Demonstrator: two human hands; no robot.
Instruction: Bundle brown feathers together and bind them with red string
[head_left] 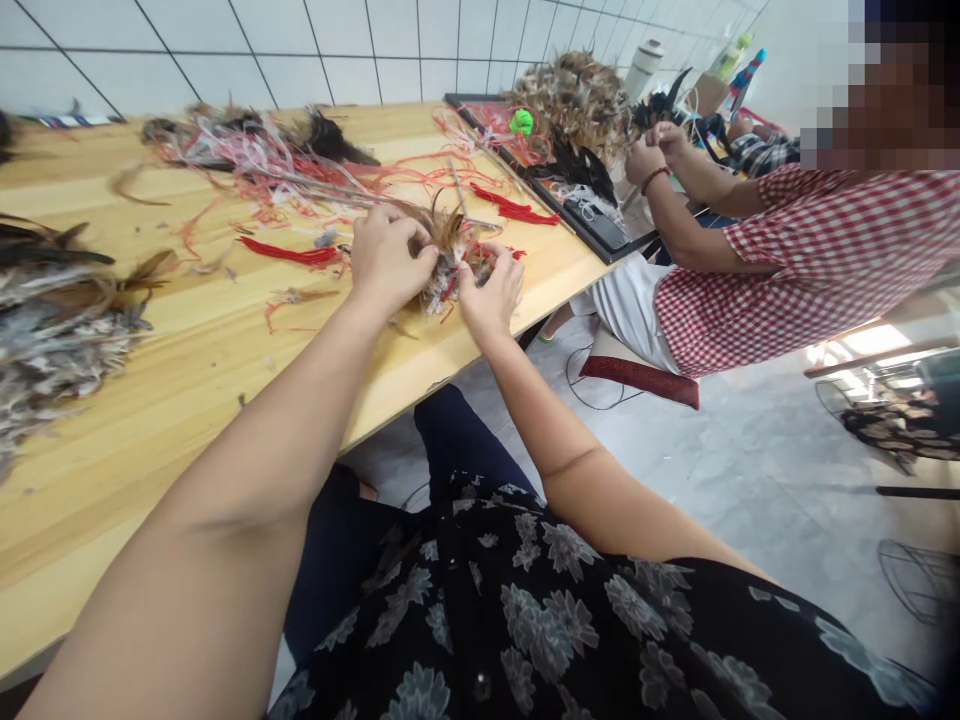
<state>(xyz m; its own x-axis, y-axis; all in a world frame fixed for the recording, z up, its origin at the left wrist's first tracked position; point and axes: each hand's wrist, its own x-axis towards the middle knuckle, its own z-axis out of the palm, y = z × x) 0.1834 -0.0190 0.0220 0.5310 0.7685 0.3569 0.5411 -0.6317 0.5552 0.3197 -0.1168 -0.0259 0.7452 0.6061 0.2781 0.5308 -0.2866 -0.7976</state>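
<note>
A small bundle of brown and grey feathers (448, 232), with bits of red string in it, rests at the table's front edge between my hands. My left hand (391, 258) is at its left side, thumb and fingers pinched together at the feathers. On the other side my right hand (491, 292) grips the bundle, thumb in front and fingers behind. Part of the bundle is hidden by my fingers. Left of my left hand lies a red string bunch (289, 252). A second red string bunch (516, 205) lies beyond my right hand, beside a thin metal tool (459, 190).
Loose feathers (60, 330) are heaped at the left. Tangled pink string (262, 165) and feathers spread along the back. At the right are a black-rimmed tray (540, 190), a phone (596, 222) and a large feather heap (574, 95). A co-worker (817, 260) in checked clothing sits there.
</note>
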